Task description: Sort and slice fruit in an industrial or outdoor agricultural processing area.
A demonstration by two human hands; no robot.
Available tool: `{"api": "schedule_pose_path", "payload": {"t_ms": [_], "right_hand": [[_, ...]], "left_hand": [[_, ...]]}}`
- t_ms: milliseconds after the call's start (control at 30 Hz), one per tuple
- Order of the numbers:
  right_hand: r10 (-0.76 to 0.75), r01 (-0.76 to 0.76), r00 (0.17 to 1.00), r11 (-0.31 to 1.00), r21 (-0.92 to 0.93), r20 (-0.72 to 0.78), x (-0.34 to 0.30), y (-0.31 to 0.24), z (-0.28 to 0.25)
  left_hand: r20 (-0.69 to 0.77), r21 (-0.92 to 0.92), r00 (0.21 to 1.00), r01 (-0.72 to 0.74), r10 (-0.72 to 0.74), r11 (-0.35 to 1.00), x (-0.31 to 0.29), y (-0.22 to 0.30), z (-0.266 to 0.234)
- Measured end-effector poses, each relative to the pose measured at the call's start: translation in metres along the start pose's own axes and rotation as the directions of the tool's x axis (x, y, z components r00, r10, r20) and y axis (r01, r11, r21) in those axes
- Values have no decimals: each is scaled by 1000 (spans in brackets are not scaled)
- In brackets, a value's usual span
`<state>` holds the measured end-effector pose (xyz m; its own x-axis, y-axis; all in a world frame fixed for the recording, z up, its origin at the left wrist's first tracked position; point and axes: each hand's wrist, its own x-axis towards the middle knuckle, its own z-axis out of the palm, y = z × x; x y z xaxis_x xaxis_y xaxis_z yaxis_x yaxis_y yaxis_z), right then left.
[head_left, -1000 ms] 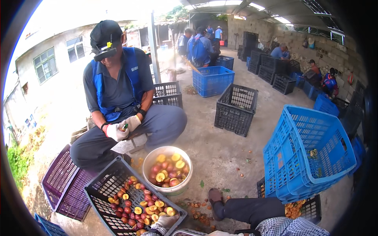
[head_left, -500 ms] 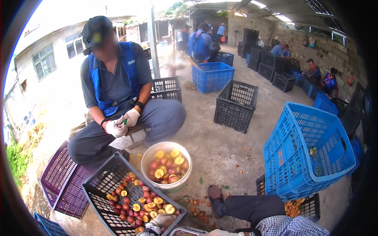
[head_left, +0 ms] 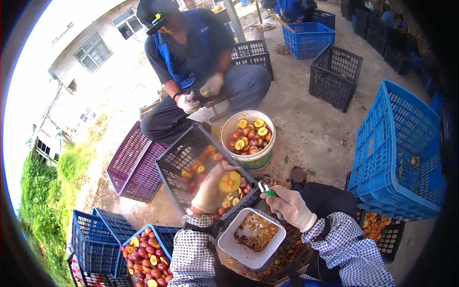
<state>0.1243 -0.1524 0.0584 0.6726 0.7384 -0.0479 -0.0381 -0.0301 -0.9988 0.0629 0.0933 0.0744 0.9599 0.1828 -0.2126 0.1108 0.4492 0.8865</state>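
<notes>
Above a black crate [head_left: 177,152] with a blurred fruit heap [head_left: 192,171], a worker's gloved left hand [head_left: 210,191] pinches a halved yellow fruit [head_left: 229,182] in its fingers, the tips partly hidden behind it. The gloved right hand [head_left: 291,206], fingers curled around a small metal-tipped tool [head_left: 271,193], covers much of its green handle near a white tub [head_left: 227,240] of scraps, while a blue crate [head_left: 166,235] is cut off by the lower edge.
</notes>
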Motion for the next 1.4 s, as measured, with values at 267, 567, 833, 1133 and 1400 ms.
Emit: {"api": "schedule_pose_path", "payload": {"t_ms": [267, 567, 833, 1133, 1400], "right_hand": [[-322, 318, 944, 821, -475, 75, -7, -4, 10], [-265, 285, 954, 667, -689, 138, -6, 15, 41], [-241, 235, 966, 659, -714, 95, -6, 21, 56], [-120, 182, 983, 584, -791, 138, -6, 27, 67], [-299, 356, 928, 530, -770, 223, -10, 59, 67]], "left_hand": [[-287, -248, 957, -110, 35, 963, -38, -58, 39], [-389, -69, 898, -251, 205, 966, -53, -89, 29], [-400, -7, 891, -237, 214, 972, -55, -93, 32], [-564, 159, 804, -121, 191, 980, -55, -98, 23], [-588, 138, 795, -81, 147, 987, -51, -111, 6]]}}
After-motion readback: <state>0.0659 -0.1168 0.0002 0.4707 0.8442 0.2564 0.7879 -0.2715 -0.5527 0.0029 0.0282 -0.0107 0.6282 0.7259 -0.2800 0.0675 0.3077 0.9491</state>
